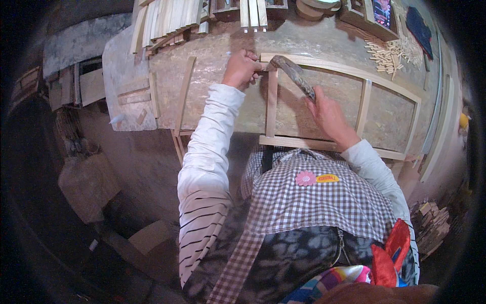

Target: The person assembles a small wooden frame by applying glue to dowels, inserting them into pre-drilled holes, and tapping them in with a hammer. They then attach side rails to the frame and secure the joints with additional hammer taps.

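Note:
A wooden frame [272, 106] of long rails and crosspieces lies on the worktable before me. My right hand [328, 114] is wrapped round the worn handle of a hammer [292, 76], which slants up and left. The hammer's head is at the top end of the left crosspiece, by the far rail [324, 64]. My left hand [244, 68] is closed just left of the hammer's head, near the far rail's left end. Its fingertips are pinched together, and what they hold, if anything, is too small to tell.
The worktable [217, 109] carries a pile of wooden strips [169, 20] at the back left, three pale strips [253, 15] at the back, and many small dowels [387, 58] beside a wooden box [367, 20] at the back right. Loose slats [185, 93] lie left.

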### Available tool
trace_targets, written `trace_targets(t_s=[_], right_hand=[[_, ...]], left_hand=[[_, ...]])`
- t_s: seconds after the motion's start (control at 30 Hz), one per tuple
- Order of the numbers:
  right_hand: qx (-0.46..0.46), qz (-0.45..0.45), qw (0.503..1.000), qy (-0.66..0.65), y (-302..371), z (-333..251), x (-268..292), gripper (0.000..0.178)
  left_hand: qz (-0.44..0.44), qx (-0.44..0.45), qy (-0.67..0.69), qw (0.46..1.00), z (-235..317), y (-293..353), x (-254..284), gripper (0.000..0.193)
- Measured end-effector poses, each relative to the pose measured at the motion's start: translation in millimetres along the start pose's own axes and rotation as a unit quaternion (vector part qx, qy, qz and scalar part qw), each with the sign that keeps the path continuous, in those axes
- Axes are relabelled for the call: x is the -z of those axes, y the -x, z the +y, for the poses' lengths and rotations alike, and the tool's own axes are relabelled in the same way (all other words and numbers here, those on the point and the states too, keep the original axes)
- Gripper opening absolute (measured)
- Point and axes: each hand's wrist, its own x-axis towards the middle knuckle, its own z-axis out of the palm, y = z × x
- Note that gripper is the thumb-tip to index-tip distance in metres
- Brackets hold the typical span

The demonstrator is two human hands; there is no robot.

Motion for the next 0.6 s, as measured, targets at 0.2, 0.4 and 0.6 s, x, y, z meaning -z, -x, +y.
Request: trace_targets(t_s=[0.2,0.4,0.6], right_hand=[[-0.016,0.026,0.996,-0.078,8.9,-3.9,5.1,0.029],[-0.031,-0.001,0.999,-0.037,7.7,19.8,-1.3,0.035],[-0.145,0.146,0.973,-0.1,67.5,111.0,29.8,0.065]], left_hand=[[-0.006,-0.013,0.016,1.0,0.4,0.2,2.3,0.039],[0.033,-0.022,-0.025,0.999,-1.8,0.6,-1.2,0.036],[-0.004,-0.007,0.018,1.0,-10.9,-1.0,0.4,0.021]])
